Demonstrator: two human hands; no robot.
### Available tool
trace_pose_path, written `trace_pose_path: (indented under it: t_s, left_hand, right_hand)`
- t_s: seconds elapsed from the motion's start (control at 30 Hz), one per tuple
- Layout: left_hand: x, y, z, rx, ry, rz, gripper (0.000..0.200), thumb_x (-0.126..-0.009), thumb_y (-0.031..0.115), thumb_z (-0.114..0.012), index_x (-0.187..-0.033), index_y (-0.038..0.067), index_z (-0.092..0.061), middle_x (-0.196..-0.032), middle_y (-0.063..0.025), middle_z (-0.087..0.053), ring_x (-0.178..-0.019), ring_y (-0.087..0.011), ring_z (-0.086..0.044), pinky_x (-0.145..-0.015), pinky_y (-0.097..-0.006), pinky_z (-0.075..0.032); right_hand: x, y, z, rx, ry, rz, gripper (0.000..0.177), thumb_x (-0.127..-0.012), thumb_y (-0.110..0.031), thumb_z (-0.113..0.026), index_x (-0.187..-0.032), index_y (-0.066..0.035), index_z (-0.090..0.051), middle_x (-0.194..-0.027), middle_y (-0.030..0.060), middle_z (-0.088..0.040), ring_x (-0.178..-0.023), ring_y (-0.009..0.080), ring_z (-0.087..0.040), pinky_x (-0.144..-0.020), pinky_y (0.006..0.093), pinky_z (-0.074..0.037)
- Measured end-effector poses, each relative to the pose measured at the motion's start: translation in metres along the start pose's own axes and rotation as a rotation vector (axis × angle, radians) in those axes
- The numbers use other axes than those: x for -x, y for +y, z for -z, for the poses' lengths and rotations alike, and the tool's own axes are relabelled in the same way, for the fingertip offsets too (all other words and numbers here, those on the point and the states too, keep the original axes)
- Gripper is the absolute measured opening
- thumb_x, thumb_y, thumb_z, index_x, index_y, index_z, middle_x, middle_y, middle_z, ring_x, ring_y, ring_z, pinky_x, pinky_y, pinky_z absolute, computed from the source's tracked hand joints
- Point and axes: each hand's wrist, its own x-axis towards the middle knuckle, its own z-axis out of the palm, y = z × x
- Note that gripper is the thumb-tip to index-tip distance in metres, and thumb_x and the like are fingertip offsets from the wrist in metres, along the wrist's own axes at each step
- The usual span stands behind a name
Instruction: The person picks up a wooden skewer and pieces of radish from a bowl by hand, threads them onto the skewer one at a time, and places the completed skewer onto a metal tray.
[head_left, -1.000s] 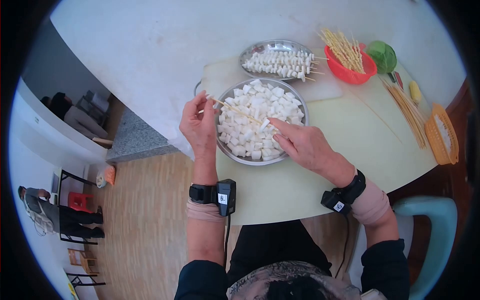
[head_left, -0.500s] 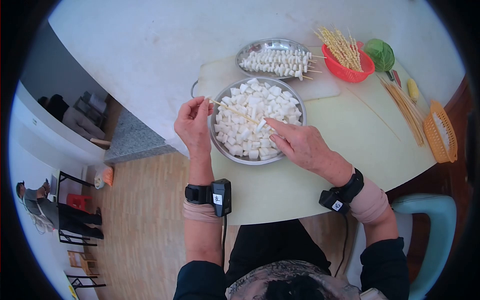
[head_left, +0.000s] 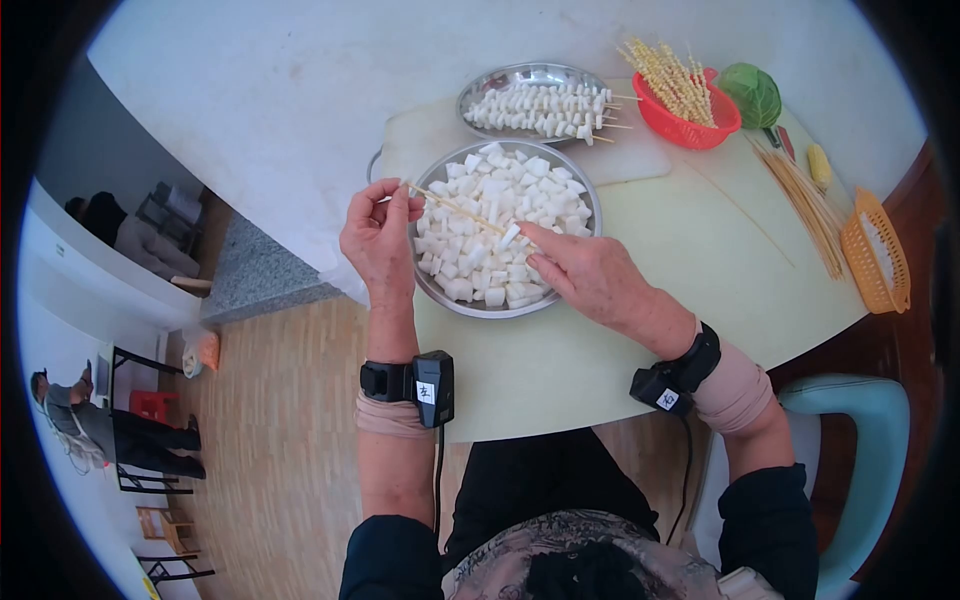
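Note:
A thin bamboo skewer (head_left: 462,212) slants across above a round metal bowl (head_left: 468,311) full of white cut chunks (head_left: 470,255). My left hand (head_left: 378,235) pinches the skewer near its upper left end, at the bowl's left rim. At the lower right end of the skewer is a white chunk (head_left: 510,236), gripped between the thumb and forefinger of my right hand (head_left: 605,285). Behind the bowl, an oval metal dish (head_left: 540,73) holds several skewers threaded with white pieces (head_left: 540,106), their bare ends pointing right.
A white cutting board (head_left: 632,160) lies under the dish. To its right are a red basket (head_left: 690,133) of yellowish skewers, a cabbage (head_left: 750,92), loose bamboo skewers (head_left: 800,205), a corn cob (head_left: 819,165) and an orange basket (head_left: 872,265). A person (head_left: 100,425) stands far left.
The whole view has shifted slightly, with the table's things now a little higher and to the left. Both hands keep their grips, the white chunk still at the skewer's end.

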Motion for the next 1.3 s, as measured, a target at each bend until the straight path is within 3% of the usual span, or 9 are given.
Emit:
trace_pose_path:
  t_s: [0.43, 0.5, 0.77, 0.87, 0.97, 1.03, 1.3]
  left_hand:
    - [0.015, 0.001, -0.020, -0.022, -0.150, 0.002, 0.011, -0.085, 0.001, -0.061, -0.095, -0.003, -0.061, -0.078, -0.0058, -0.064, -0.070, -0.0106, -0.063, -0.067, -0.0227, -0.052]
    - [0.024, 0.002, -0.029, -0.001, -0.296, 0.008, 0.010, -0.085, 0.000, -0.061, -0.094, -0.003, -0.061, -0.080, -0.0053, -0.064, -0.072, -0.0106, -0.063, -0.068, -0.0227, -0.053]
    - [0.028, 0.009, -0.036, -0.050, -0.330, 0.074, 0.016, -0.083, -0.003, -0.062, -0.100, -0.004, -0.061, -0.082, -0.0059, -0.064, -0.075, -0.0116, -0.064, -0.070, -0.0227, -0.053]
    - [0.027, 0.001, -0.033, -0.087, -0.367, -0.013, 0.021, -0.082, -0.003, -0.064, -0.103, -0.005, -0.061, -0.084, -0.0075, -0.065, -0.076, -0.0126, -0.065, -0.071, -0.0231, -0.053]
    - [0.028, 0.003, -0.033, -0.097, -0.375, 0.067, 0.021, -0.082, -0.003, -0.064, -0.103, -0.005, -0.063, -0.086, -0.0094, -0.066, -0.075, -0.0135, -0.065, -0.070, -0.0238, -0.054]
    - [0.030, 0.004, -0.036, 0.062, -0.329, 0.175, 0.015, -0.080, -0.001, -0.067, -0.095, -0.003, -0.065, -0.083, -0.0075, -0.064, -0.070, -0.0127, -0.065, -0.065, -0.0235, -0.054]
    - [0.034, 0.002, -0.041, 0.059, -0.392, 0.133, 0.008, -0.080, -0.003, -0.067, -0.088, -0.004, -0.066, -0.081, -0.0086, -0.065, -0.068, -0.0121, -0.064, -0.063, -0.0232, -0.054]
  right_hand:
    - [-0.001, -0.001, 0.001, -0.084, 0.026, -0.082, 0.033, -0.089, -0.022, -0.053, -0.117, -0.005, -0.054, -0.075, 0.0190, -0.063, -0.069, 0.0358, -0.062, -0.060, 0.0445, -0.048]
    - [-0.002, -0.001, 0.001, -0.091, 0.045, -0.081, 0.033, -0.089, -0.022, -0.053, -0.117, -0.005, -0.054, -0.075, 0.0194, -0.063, -0.068, 0.0360, -0.062, -0.060, 0.0447, -0.048]
    - [-0.004, 0.001, 0.004, -0.066, 0.032, -0.145, 0.032, -0.089, -0.024, -0.053, -0.117, -0.007, -0.055, -0.075, 0.0188, -0.063, -0.069, 0.0350, -0.062, -0.060, 0.0447, -0.049]
    - [-0.004, 0.002, 0.003, -0.062, 0.037, -0.126, 0.032, -0.089, -0.023, -0.054, -0.116, -0.007, -0.055, -0.074, 0.0184, -0.063, -0.068, 0.0347, -0.062, -0.060, 0.0445, -0.049]
    - [-0.004, 0.003, 0.001, -0.051, 0.034, -0.126, 0.031, -0.089, -0.023, -0.054, -0.116, -0.007, -0.055, -0.073, 0.0177, -0.063, -0.066, 0.0342, -0.062, -0.059, 0.0440, -0.049]
    - [-0.003, 0.003, 0.001, -0.041, 0.038, -0.126, 0.031, -0.089, -0.023, -0.054, -0.115, -0.007, -0.055, -0.072, 0.0174, -0.063, -0.066, 0.0340, -0.062, -0.059, 0.0437, -0.049]
    - [-0.003, 0.001, 0.002, 0.021, 0.038, -0.114, 0.031, -0.089, -0.023, -0.055, -0.114, -0.006, -0.055, -0.071, 0.0168, -0.063, -0.065, 0.0336, -0.062, -0.057, 0.0430, -0.049]
